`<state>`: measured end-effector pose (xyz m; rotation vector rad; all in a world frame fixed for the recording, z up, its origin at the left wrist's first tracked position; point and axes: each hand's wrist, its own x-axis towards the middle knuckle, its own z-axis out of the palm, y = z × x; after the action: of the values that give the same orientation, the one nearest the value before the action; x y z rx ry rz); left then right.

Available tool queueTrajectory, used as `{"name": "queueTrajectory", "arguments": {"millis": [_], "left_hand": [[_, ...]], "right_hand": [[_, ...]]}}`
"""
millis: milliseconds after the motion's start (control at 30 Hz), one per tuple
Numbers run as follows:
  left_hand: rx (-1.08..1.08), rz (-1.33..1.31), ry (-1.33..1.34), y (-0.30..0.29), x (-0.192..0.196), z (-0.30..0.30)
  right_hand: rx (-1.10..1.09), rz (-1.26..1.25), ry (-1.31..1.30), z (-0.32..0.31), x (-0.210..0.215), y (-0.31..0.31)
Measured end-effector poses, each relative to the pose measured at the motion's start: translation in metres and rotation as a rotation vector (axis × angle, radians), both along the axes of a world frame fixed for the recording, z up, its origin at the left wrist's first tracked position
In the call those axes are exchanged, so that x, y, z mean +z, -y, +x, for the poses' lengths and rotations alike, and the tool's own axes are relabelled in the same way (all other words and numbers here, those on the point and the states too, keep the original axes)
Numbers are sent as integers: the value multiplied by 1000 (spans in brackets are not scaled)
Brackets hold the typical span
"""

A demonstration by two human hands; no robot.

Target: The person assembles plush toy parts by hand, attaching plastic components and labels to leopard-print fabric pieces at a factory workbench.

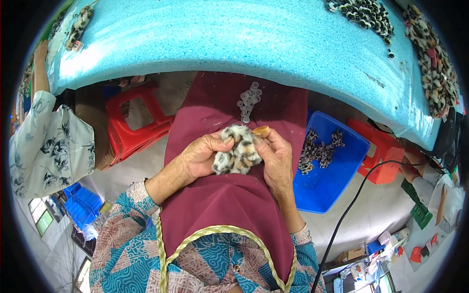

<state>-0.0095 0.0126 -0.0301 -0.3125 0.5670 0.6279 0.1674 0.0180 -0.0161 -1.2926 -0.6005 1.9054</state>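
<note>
1. Left hand (198, 157): fingers curled together around the left side of a small furry piece (238, 150), the thumb lying across its top edge. The grip is closed on the piece.
2. Right hand (276, 158): fingers folded against the right side of the same furry piece; the fingertips press a small tan, wedge-shaped bit (261, 130) at its upper right corner. Whether that bit is part of the piece or separate cannot be told.
3. Furry piece: a plush scrap, mottled white, grey, black and tan, bunched between both hands. It is held just above the lap, over a maroon apron (220, 195) edged in yellow-green braid.
4. Pale ring-shaped discs (248, 101): a loose cluster lying on the apron, beyond the hands and apart from them.
5. Blue plastic bin (342, 168): on the floor to the person's right, holding more spotted furry pieces.
6. Turquoise foam-topped table (244, 39): ahead of the person, with heaps of similar spotted pieces at its far right.
7. Red stool (134, 124): to the left, under the table edge.
</note>
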Motion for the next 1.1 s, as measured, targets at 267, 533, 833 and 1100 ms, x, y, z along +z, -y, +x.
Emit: {"name": "queueTrajectory", "arguments": {"millis": [267,533,833,1100], "left_hand": [[-26,-55,-85,0,3,-1],[-66,75,-12,8,2,2],[-35,0,32,8,6,2],[-31,-7,-85,7,12,5]], "right_hand": [[-121,-30,16,-8,4,2],[-8,58,-31,-5,-3,-1],[-70,280,407,-9,2,-4],[-20,677,688,-13,5,-1]]}}
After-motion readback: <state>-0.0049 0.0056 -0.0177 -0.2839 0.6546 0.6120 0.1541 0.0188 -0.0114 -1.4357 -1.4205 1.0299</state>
